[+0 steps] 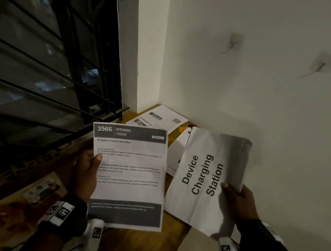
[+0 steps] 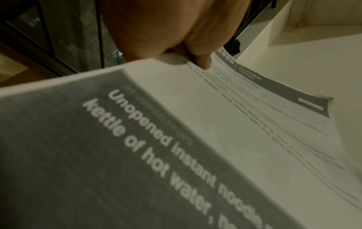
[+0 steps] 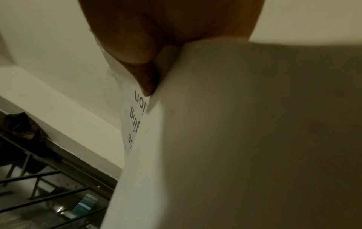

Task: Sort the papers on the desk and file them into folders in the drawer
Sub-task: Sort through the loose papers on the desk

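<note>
At lower centre, the left hand [image 1: 86,170] pinches the kitchen task sheet [image 1: 128,174] by its left edge, thumb on top; at lower right, the right hand [image 1: 236,199] pinches the "Device Charging Station" sheet [image 1: 206,177]. More papers [image 1: 161,116] lie on the wooden bench [image 1: 167,243] in the wall corner, beside a barred window [image 1: 45,49] at upper left.

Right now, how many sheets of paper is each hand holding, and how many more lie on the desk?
Sheets in the left hand: 1, the kitchen sheet
Sheets in the right hand: 1, the Device Charging Station sheet
Sheets showing on the desk: at least 2, the picture sheet and the overlapped sheets
Total: at least 4
</note>
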